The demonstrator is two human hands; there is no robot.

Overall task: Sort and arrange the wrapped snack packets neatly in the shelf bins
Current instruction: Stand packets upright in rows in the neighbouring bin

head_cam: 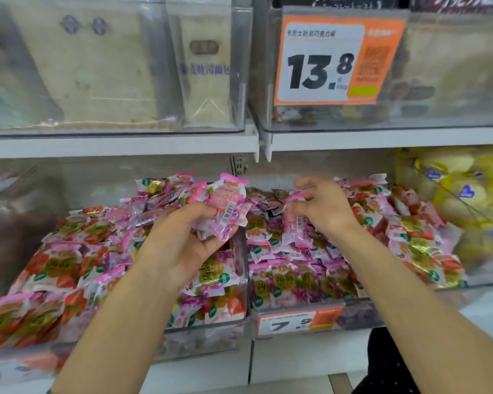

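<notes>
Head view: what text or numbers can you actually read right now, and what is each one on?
"13.8": orange price tag, upper right.
"7.9": lower price tag, below the right-hand pile.
Small print on both tags: too blurred to read.
Snack packets: gold-label characters blurred.
Packet held in the left hand: barcode visible, digits unreadable.
Bags, upper left: purple print blurred.

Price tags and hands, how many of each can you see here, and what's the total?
Price tags: 3, the 13.8 tag, the 7.9 tag and a cut-off tag at lower left
Hands: 2, the left hand gripping packets, the right hand pinching a packet
Total: 5
</notes>
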